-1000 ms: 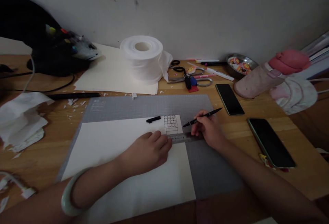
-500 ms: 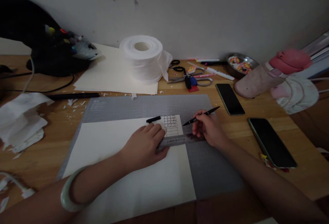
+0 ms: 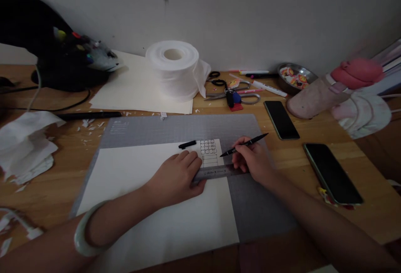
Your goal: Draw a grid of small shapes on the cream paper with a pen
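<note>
- Across the wooden surface (image 3: 294, 166), a grey mat (image 3: 184, 127) is laid as the base for everything handled.
- On the mat, a white sheet (image 3: 131, 168) is spread; no fastening can be seen, so it could be skewed if the resting forearm were dragged.
- By the left hand (image 3: 178, 177), the ruler's left end is clamped, fingers above and thumb along the lower edge.
- By the right hand (image 3: 252, 158), a pen is pinched between thumb and fingers beside the ruler's right end.
- Below the drawn lines, the ruler (image 3: 216, 171) is set across the sheet's right edge; with pressure seemingly applied at one end only, it could be pivoted by a push.
- Near that edge, the tip of the black pen (image 3: 257, 138) is pointed down; whether paper is touched cannot be told.
- Above the ruler, a grid of small cells (image 3: 207, 147) is inked; any wet ink could be smeared by sliding.
- Beside the grid, a black cap (image 3: 187, 144) is left loose and could be knocked away.
</note>
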Tool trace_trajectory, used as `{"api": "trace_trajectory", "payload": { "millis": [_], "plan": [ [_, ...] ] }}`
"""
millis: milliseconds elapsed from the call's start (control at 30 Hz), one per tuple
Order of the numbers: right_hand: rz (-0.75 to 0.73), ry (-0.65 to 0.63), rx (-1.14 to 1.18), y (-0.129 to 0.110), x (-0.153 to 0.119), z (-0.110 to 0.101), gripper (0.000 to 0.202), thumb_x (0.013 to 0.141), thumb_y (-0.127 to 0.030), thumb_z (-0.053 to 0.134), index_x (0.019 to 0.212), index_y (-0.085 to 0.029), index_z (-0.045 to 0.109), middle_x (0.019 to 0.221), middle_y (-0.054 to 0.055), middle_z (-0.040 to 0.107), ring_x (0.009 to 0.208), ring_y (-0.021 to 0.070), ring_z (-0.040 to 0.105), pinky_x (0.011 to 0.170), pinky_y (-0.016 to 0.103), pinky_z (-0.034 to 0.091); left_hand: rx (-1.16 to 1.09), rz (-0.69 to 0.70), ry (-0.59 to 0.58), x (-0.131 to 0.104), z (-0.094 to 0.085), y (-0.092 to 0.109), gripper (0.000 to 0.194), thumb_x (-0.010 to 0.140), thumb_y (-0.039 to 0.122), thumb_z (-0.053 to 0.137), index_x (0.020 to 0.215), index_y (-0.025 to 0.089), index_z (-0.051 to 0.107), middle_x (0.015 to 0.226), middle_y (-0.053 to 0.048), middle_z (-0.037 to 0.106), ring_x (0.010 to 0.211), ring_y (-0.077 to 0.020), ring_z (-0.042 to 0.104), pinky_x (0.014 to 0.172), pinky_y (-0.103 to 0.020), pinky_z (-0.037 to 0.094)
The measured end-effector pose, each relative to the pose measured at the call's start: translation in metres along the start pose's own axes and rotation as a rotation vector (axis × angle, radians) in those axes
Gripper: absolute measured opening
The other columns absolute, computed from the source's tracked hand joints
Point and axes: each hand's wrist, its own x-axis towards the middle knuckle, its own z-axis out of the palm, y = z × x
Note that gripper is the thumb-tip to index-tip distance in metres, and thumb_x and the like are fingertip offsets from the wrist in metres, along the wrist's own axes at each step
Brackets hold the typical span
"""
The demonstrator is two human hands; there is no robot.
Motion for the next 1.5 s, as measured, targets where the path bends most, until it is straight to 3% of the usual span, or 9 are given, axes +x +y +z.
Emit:
{"api": "trace_trajectory", "payload": {
  "millis": [333, 700, 1500],
  "plan": [
    [0.004, -0.034, -0.01, -0.0029, -0.0062, 0.0028, 0.012, 0.068, -0.032, 0.053, 0.069, -0.021, 0.046, 0.044, -0.007, 0.053, 0.033, 0.0065, 0.044, 0.033, 0.018, 0.03, 0.009, 0.007, -0.029, 0.0011, -0.0009, 0.0001, 0.016, 0.079, 0.03, 0.052, 0.083, 0.014, 0.053, 0.081, -0.006, 0.055, 0.075, -0.0214, 0.054, 0.068, -0.036, 0.05],
    [-0.044, -0.019, -0.021, -0.0001, -0.0041, 0.0017, 0.012, 0.068, -0.031, 0.052, 0.071, -0.021, 0.047, 0.044, -0.007, 0.052, 0.033, 0.0063, 0.044, 0.029, 0.016, 0.022, 0.0, 0.002, -0.058, 0.002, -0.0014, -0.0003, 0.016, 0.081, 0.031, 0.051, 0.084, 0.015, 0.051, 0.082, -0.006, 0.055, 0.078, -0.0218, 0.055, 0.071, -0.036, 0.049],
    [-0.059, -0.023, -0.043, 0.0, -0.0054, 0.0015, 0.01, 0.069, -0.03, 0.053, 0.073, -0.021, 0.05, 0.046, -0.006, 0.052, 0.035, 0.0065, 0.045, 0.031, 0.016, 0.027, -0.025, -0.044, -0.095, 0.0028, -0.0029, 0.0026, 0.014, 0.079, 0.03, 0.051, 0.083, 0.016, 0.05, 0.082, -0.006, 0.055, 0.079, -0.0236, 0.054, 0.072, -0.038, 0.047]
  ]
}}
